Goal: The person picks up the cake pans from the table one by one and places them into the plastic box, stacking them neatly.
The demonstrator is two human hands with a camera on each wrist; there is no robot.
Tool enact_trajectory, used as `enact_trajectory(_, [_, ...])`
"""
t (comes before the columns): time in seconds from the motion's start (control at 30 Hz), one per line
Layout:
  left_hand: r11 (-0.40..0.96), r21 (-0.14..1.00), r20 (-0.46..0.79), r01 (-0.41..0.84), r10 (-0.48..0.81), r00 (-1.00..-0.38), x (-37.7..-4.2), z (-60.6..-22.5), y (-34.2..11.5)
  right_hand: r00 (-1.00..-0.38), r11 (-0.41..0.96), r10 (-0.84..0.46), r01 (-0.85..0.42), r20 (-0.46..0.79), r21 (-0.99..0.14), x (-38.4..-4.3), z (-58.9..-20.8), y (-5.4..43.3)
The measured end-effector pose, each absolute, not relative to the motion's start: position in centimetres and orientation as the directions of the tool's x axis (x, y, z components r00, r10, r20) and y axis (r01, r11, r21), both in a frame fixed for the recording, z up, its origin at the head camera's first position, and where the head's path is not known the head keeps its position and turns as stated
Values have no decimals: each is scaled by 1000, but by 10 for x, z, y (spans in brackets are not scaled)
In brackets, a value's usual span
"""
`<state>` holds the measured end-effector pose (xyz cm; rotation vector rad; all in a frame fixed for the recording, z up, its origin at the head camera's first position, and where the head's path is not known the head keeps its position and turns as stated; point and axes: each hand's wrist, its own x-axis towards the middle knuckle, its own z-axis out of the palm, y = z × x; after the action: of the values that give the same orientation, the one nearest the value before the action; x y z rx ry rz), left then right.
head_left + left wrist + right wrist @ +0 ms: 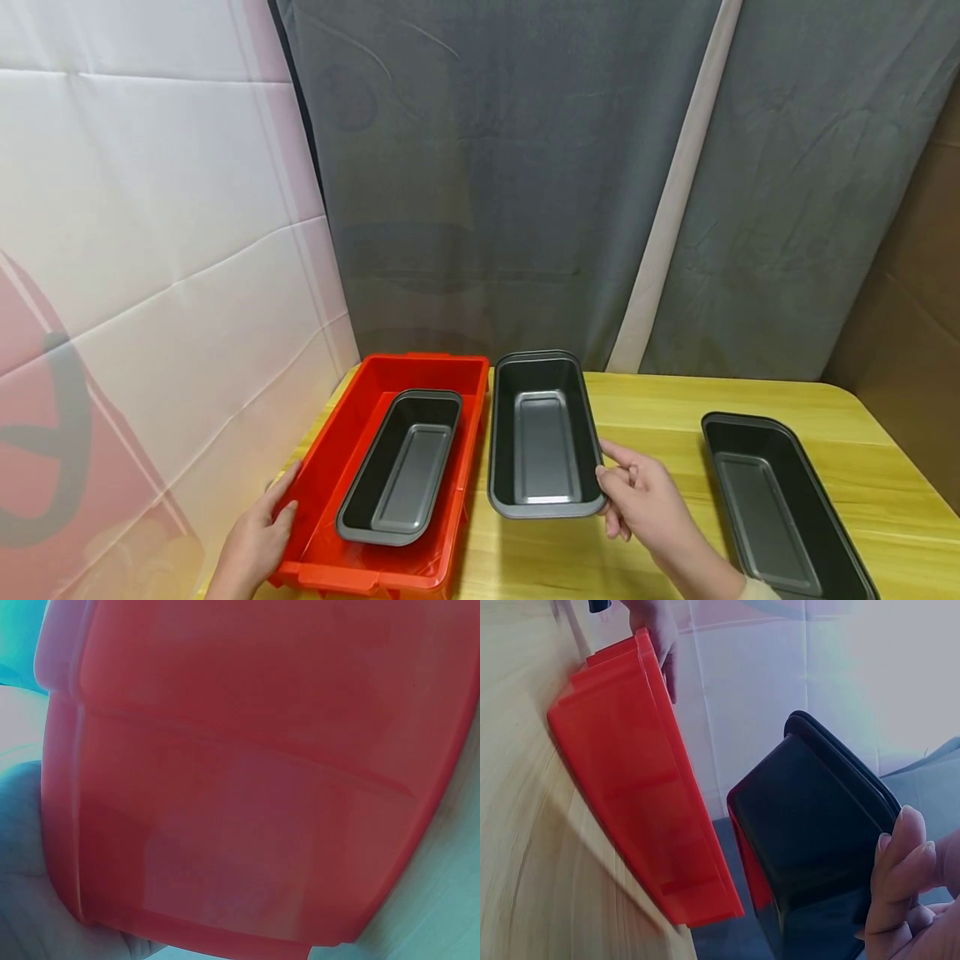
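Observation:
My right hand (637, 496) pinches a dark grey loaf pan (546, 446) by the rim at its near right corner. In the right wrist view this loaf pan (817, 817) is off the table, beside the red bin (630, 765). A second loaf pan (405, 479) lies inside the red plastic bin (315, 500), on the left of the table. My left hand (255, 533) grips the bin's near left rim, thumb toward the inside and fingers along the outer side. The bin's red wall (240, 795) fills most of the left wrist view.
A third loaf pan (772, 517) lies on the wooden table (645, 408) at the right. Grey curtains (525, 192) hang behind the table. A white printed sheet (165, 192) borders the left side, and a brown panel (907, 308) the right.

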<state>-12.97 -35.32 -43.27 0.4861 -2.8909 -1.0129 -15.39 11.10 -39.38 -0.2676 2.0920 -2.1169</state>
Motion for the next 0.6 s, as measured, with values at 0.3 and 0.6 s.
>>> enact_trajectory(0.3, [746,607,-57,-274,-303,-951,-128,-433,-353,-971,-36,-237,-34,42,-999,-158,-395,105])
enact_trajectory(0.6, [741,608,-66,-285,-311,-948,-130,-432,-353,-966,-47,-253,-45,55,-998,-159,-392,96])
